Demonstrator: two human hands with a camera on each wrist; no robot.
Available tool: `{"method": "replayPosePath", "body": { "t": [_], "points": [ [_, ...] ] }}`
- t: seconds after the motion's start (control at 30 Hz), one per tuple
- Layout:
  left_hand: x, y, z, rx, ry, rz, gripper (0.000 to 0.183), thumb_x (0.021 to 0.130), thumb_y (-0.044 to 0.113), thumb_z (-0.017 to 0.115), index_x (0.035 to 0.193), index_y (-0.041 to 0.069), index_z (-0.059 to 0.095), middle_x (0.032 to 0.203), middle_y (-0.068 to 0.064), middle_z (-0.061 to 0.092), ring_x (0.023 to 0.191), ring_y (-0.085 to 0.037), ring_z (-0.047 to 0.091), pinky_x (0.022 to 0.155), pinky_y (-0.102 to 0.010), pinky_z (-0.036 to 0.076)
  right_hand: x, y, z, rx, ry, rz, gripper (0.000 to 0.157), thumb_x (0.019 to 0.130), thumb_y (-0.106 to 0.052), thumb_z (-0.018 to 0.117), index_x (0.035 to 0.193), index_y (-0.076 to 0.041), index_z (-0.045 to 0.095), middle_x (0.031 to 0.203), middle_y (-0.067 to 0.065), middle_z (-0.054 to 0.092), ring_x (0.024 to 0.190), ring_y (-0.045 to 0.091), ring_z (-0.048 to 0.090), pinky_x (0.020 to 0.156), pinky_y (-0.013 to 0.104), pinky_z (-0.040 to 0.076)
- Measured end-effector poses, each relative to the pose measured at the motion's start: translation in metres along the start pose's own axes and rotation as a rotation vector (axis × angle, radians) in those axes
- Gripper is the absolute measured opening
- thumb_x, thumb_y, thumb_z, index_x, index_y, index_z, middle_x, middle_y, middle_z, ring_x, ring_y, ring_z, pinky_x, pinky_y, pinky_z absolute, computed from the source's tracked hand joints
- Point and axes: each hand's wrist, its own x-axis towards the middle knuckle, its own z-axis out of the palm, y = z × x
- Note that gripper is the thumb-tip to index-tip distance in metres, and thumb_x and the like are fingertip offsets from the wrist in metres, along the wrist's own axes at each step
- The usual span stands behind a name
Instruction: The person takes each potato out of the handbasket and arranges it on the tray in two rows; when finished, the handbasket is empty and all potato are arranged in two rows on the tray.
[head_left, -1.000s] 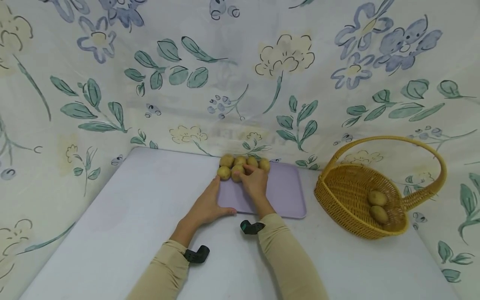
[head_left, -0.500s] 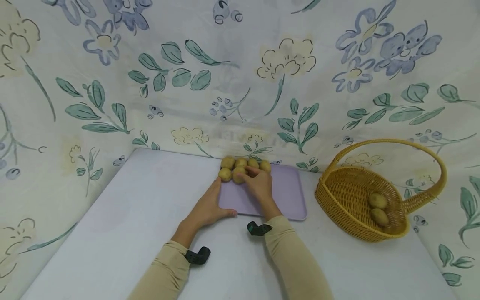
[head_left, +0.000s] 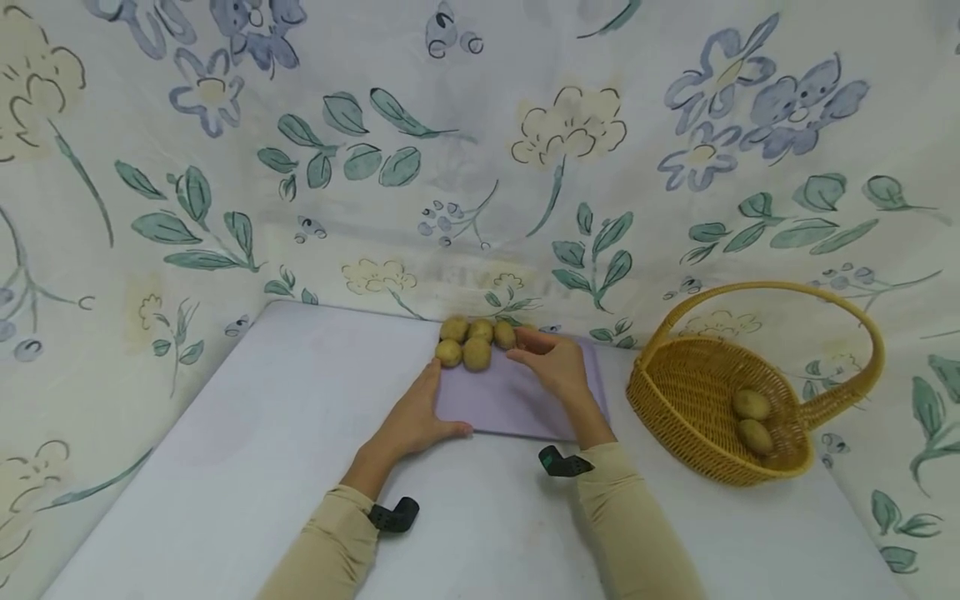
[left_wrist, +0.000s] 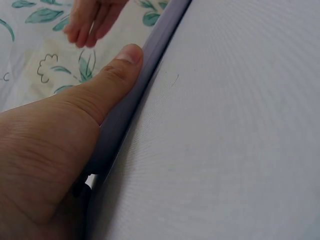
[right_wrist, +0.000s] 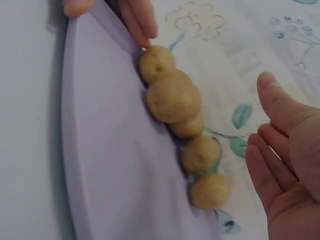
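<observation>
Several potatoes [head_left: 477, 354] stand in two rows at the back left of a lilac tray [head_left: 517, 404]. My left hand [head_left: 412, 417] spreads around the tray's front-left corner, fingers along the left side. In the left wrist view its straight thumb [left_wrist: 112, 82] presses on the tray's front rim. Over the tray's right half, my right hand [head_left: 558, 367] is just right of the potatoes and overlaps the back-right one in the head view. The right wrist view shows my right hand [right_wrist: 295, 160] holding nothing, its fingers loosely bent and apart from the nearest potato [right_wrist: 210, 192].
To the right of the tray, a yellow wicker basket [head_left: 697, 454] with a tall arched handle holds two potatoes [head_left: 752, 404]. A floral cloth [head_left: 450, 200] hangs right behind the white table [head_left: 300, 392].
My right hand has let go of the front-row potato and moved right, toward the tray's right side. The left hand stays at the tray's corner.
</observation>
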Motion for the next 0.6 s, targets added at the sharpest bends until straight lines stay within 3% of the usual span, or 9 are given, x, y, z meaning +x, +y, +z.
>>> {"method": "replayPosePath", "body": {
  "t": [0.13,0.43,0.5,0.6],
  "points": [
    [0.0,0.0,0.002,0.011,-0.002,0.003,0.135,0.075,0.058,0.085,0.162,-0.001,0.0,0.172,-0.019,0.006,0.16,-0.033,0.01,0.131,-0.047,0.014,-0.005,-0.002,-0.029,-0.031,-0.046,-0.01,0.047,0.081,-0.026,0.088,0.125,-0.016,0.075,0.125,0.006,0.075,0.117,0.024,0.071,0.092,0.031,0.062],
    [0.001,-0.001,0.003,0.005,0.0,0.022,0.136,0.074,0.06,0.085,0.162,-0.003,0.001,0.171,-0.02,0.007,0.16,-0.034,0.01,0.131,-0.047,0.014,-0.03,-0.006,-0.108,-0.047,-0.359,-0.104,0.057,0.086,-0.015,0.082,0.139,-0.003,0.063,0.144,0.016,0.061,0.136,0.039,0.055,0.098,0.023,0.058],
    [0.001,-0.002,0.003,0.009,0.002,0.02,0.136,0.074,0.061,0.084,0.162,-0.003,0.002,0.171,-0.02,0.007,0.16,-0.034,0.011,0.131,-0.048,0.014,-0.036,-0.003,-0.124,-0.058,-0.378,-0.112,0.057,0.087,-0.013,0.081,0.14,-0.002,0.062,0.146,0.018,0.059,0.137,0.039,0.055,0.097,0.02,0.057],
    [0.002,-0.003,0.003,0.007,0.007,0.021,0.137,0.073,0.062,0.084,0.162,-0.003,0.002,0.171,-0.02,0.007,0.159,-0.035,0.011,0.131,-0.049,0.015,-0.044,0.002,-0.147,-0.092,-0.367,-0.116,0.056,0.088,-0.013,0.08,0.139,-0.002,0.062,0.145,0.017,0.06,0.132,0.027,0.061,0.095,0.017,0.056]
  ]
}}
